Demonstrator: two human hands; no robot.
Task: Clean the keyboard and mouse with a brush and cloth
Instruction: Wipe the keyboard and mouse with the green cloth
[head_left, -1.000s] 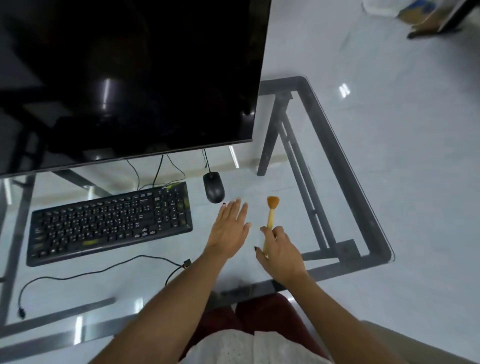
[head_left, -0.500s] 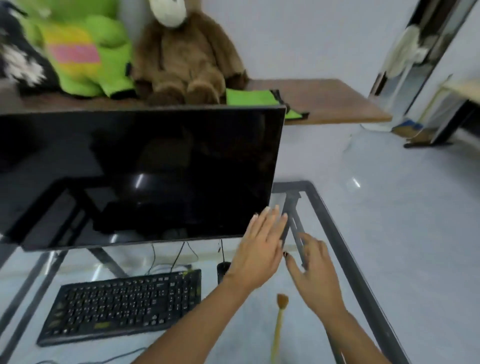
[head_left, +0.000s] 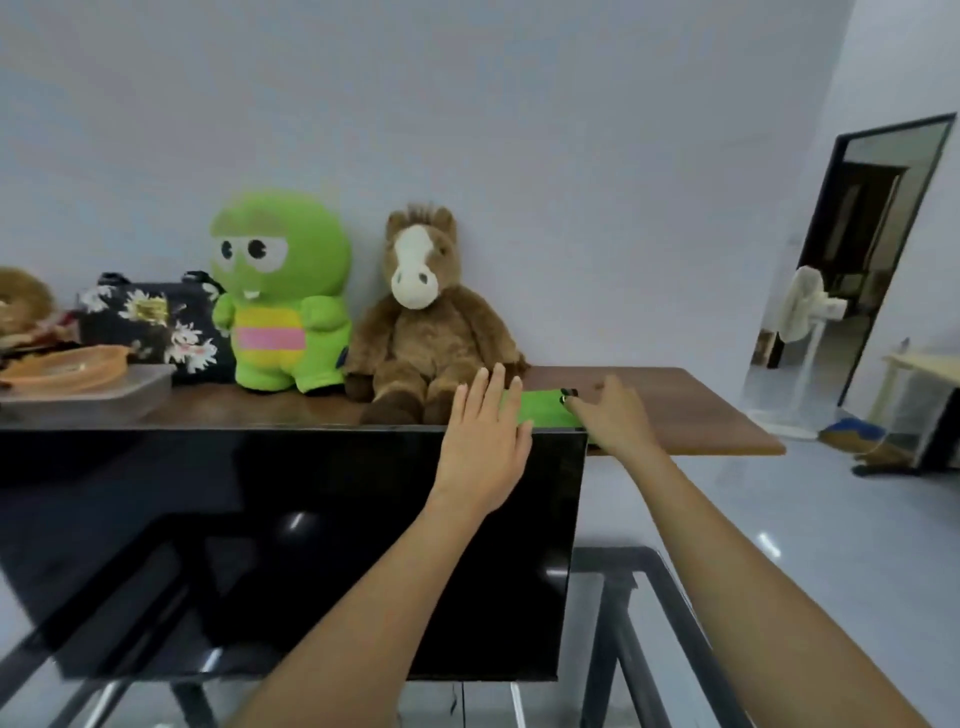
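A green cloth (head_left: 540, 410) lies flat on the wooden shelf (head_left: 691, 410) behind the monitor, just right of the brown plush horse. My left hand (head_left: 485, 441) is raised with straight fingers over the monitor's top edge, its fingertips at the cloth's left end. My right hand (head_left: 613, 415) reaches onto the cloth's right end with fingers spread, touching it. Neither hand holds anything. The keyboard, mouse and brush are out of view below the frame.
A large black monitor (head_left: 260, 545) stands between me and the shelf. On the shelf sit a brown plush horse (head_left: 421, 322), a green plush toy (head_left: 280, 301), a floral bag (head_left: 150, 322) and a tray (head_left: 83, 395). The glass desk's frame (head_left: 649, 623) shows at lower right.
The brush was laid on the desk by my right hand and left there. My view has tilted up and both hands have risen from the desk to the green cloth on the shelf.
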